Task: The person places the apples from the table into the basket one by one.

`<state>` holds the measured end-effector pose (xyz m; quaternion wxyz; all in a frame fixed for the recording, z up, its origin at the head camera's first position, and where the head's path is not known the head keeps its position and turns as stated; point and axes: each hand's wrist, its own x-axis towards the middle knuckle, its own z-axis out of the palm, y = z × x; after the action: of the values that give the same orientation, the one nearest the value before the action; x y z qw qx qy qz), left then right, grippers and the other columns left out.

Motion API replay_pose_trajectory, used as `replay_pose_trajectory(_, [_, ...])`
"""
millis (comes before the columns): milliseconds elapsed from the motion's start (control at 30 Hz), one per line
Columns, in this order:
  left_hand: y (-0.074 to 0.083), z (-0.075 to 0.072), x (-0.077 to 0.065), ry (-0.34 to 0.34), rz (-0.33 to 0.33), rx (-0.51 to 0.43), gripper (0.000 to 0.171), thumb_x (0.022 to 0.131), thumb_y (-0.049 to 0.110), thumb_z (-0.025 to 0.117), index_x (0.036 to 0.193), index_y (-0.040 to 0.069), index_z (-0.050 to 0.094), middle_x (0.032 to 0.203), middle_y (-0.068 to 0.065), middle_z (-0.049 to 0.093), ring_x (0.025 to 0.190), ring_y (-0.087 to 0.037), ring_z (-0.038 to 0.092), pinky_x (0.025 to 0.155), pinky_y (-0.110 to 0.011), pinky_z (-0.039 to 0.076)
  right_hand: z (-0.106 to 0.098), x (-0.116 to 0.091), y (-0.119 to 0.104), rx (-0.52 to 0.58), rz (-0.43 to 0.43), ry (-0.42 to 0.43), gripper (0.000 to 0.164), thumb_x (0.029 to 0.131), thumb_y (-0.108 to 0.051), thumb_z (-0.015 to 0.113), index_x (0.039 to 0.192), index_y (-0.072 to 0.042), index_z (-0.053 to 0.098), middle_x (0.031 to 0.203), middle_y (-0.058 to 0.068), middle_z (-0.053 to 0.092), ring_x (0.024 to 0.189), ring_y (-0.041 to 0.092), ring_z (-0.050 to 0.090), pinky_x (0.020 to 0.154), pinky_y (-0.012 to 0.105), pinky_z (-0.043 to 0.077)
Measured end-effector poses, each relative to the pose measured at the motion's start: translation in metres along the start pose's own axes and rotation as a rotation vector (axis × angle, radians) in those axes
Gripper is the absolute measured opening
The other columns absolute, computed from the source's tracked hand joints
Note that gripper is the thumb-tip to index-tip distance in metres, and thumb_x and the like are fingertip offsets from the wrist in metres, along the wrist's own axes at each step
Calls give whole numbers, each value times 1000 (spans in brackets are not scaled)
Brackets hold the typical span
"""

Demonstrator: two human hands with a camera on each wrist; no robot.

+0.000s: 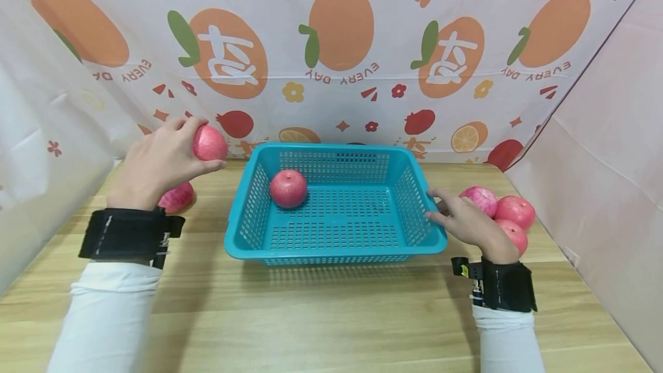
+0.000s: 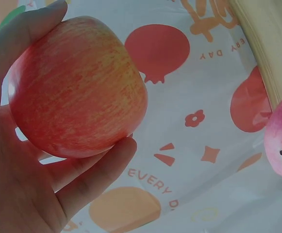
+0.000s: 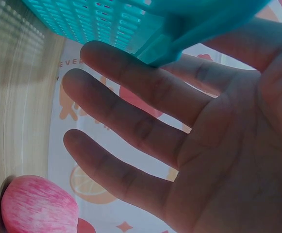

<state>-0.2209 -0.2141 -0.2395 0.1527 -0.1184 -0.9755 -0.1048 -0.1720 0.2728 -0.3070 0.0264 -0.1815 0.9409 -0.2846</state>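
Note:
In the head view my left hand (image 1: 163,157) grips a red apple (image 1: 209,143) in the air, left of a blue-green plastic basket (image 1: 336,253). The left wrist view shows thumb and fingers round this apple (image 2: 80,90), which has yellowish streaks. Another apple (image 1: 288,189) sits inside the basket at its left end. My right hand (image 1: 468,220) holds the basket's right rim, thumb and forefinger over the edge. From the right wrist, the other fingers (image 3: 131,128) stretch out below the rim (image 3: 179,39).
A pinkish apple (image 1: 177,197) lies on the wooden table (image 1: 311,315) below my left hand. Several apples (image 1: 515,212) are grouped right of my right hand. A fruit-printed cloth (image 1: 342,102) hangs behind the basket, and a pale sheet (image 1: 601,160) borders the right side.

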Motion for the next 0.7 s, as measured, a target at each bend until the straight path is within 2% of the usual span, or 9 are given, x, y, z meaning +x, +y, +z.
replay_pose_trajectory(200, [7,0,2,21,19,-8,80,69,47,71,130,7,38,111,-25,43,85,-44,47,62,-65,47,0,-1,0,5,4,-1,50,86,-13,59,127,6,38,102,24,61,86,30,60,68,46,54])
replay_pose_trajectory(700, [20,-2,6,13,29,-20,79,70,51,69,128,7,39,114,-24,45,87,-42,46,63,-63,47,-1,0,0,12,3,-6,51,86,-12,60,127,6,37,102,24,61,86,30,60,68,47,54])
